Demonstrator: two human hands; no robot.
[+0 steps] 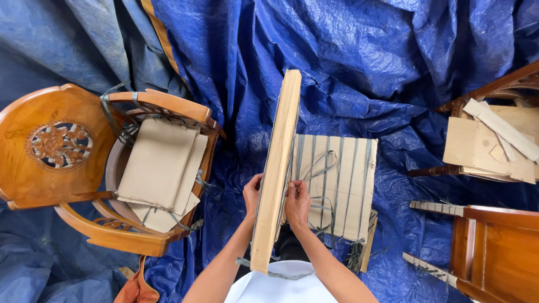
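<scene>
Head view shows your left hand (252, 193) and right hand (297, 203) gripping the cardboard-wrapped panel (277, 168) on edge at frame centre, steadying it upright over the strapped cardboard (342, 185).

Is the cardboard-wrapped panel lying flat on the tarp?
No, the cardboard-wrapped panel stands on edge, gripped by the left hand and right hand on either side above the blue tarp.
</scene>
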